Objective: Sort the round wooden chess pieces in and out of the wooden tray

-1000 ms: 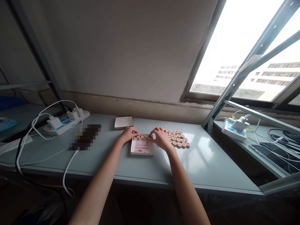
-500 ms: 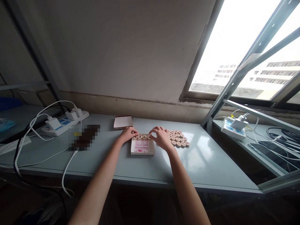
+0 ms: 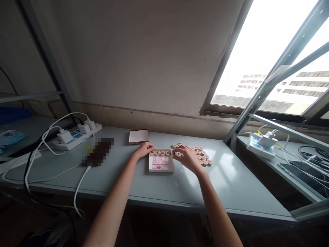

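Note:
A shallow white box (image 3: pixel 161 165) with red printing inside lies on the grey table (image 3: pixel 128 178). Several round wooden game pieces (image 3: pixel 160 153) stand in a row along its far edge. My left hand (image 3: pixel 144 149) rests against the box's far left corner, touching the end of that row. My right hand (image 3: pixel 187 156) is just right of the box, fingertips pinching one wooden piece (image 3: pixel 178 154). A heap of loose wooden pieces (image 3: pixel 202 156) lies beyond and right of that hand.
A pinkish box lid (image 3: pixel 139 136) lies behind the box. A white power strip (image 3: pixel 77 134) with chargers and cables sits far left, beside a blurred dark object (image 3: pixel 98 151). Metal shelf posts frame the table; a second power strip (image 3: pixel 261 146) and cables lie on the right shelf.
My right hand has moved from the right end of the row of pieces out to the right of the box and now pinches a piece. The view shifted slightly.

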